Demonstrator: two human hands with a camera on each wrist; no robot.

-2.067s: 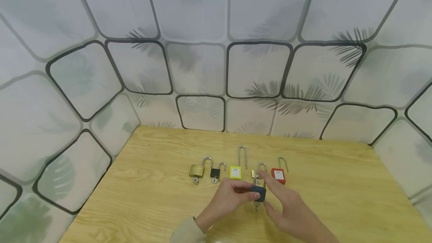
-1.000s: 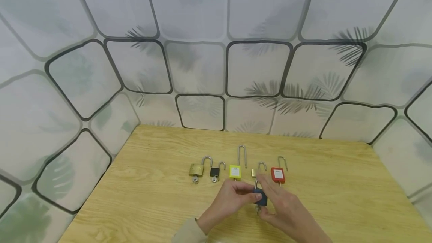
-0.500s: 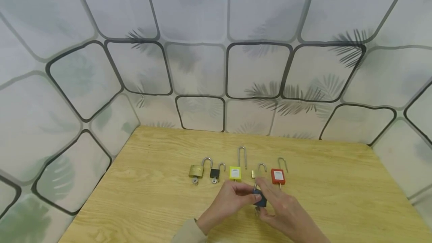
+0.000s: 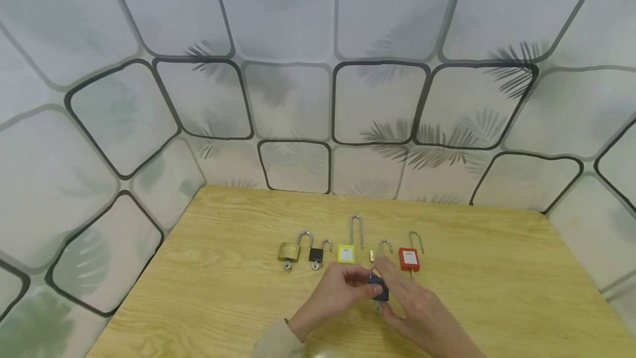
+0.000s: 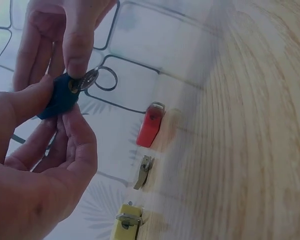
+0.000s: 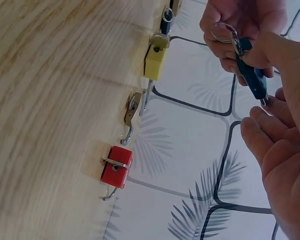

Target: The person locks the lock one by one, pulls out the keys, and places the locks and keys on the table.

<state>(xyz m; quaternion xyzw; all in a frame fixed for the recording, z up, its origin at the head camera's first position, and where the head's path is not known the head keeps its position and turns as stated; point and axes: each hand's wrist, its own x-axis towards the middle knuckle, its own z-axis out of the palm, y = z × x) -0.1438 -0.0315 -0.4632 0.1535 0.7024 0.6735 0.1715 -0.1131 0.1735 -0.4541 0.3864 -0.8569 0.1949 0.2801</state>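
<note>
A blue padlock (image 4: 380, 290) is held up over the table between both hands. My left hand (image 4: 335, 286) pinches its body between thumb and fingers. In the left wrist view, a key (image 5: 89, 79) with a split ring (image 5: 108, 78) sits at the keyhole end of the padlock. My right hand (image 4: 417, 300) spans the padlock: its thumb presses the keyhole end beside the key, and its fingertips (image 6: 257, 115) are at the shackle end. Only part of the shackle (image 4: 371, 272) shows in the head view; right-hand fingers cover the rest.
Behind the hands, a row of padlocks with raised shackles lies on the wooden table (image 4: 208, 280): large brass (image 4: 289, 251), black (image 4: 316, 254), yellow (image 4: 346, 253), small brass (image 4: 371, 256), partly hidden, and red (image 4: 409, 258). A patterned backdrop (image 4: 293, 104) rises behind the table.
My right hand has closed in on the blue padlock, its thumb coming to the keyhole end and its fingers covering more of the shackle. The left hand keeps its grip; the row is unmoved.
</note>
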